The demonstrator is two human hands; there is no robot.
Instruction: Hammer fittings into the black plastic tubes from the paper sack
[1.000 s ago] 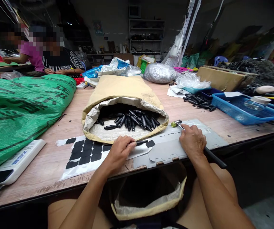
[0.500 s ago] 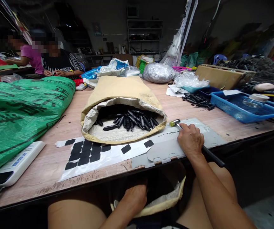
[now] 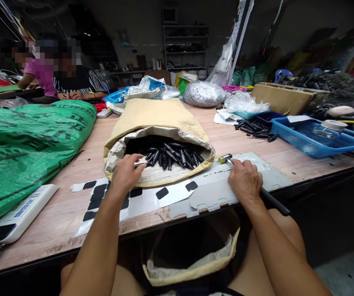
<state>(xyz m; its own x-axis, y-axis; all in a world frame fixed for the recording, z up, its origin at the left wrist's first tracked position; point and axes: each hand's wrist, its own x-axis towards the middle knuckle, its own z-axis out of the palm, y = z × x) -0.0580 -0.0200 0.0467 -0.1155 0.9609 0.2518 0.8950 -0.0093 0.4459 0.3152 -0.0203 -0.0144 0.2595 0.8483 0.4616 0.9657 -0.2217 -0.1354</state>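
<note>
My left hand (image 3: 125, 174) reaches into the mouth of the tan paper sack (image 3: 158, 113). Its thumb and fingers close on the end of a black tube-shaped part (image 3: 141, 164) at the left of the pile. Several more such black parts (image 3: 172, 155) lie loose inside the sack. Over the grey board (image 3: 267, 170), my right hand (image 3: 245, 179) is wrapped around a small hammer (image 3: 225, 158) with a yellow-green face and a black handle. Below the table edge, a second sack (image 3: 192, 275) stands open between the knees; its inside is too dark to make out.
White sheets with black square stickers (image 3: 162, 193) lie before the sack. A green woven bag (image 3: 35, 139) and a white device (image 3: 26, 209) are at left. Blue trays (image 3: 315, 142) and more black parts (image 3: 254, 129) stand right. Two people (image 3: 78, 88) sit at far left.
My left hand has come up from the sack below the table to the upper sack's mouth and taken hold of a black part there. The right hand stays on the hammer.
</note>
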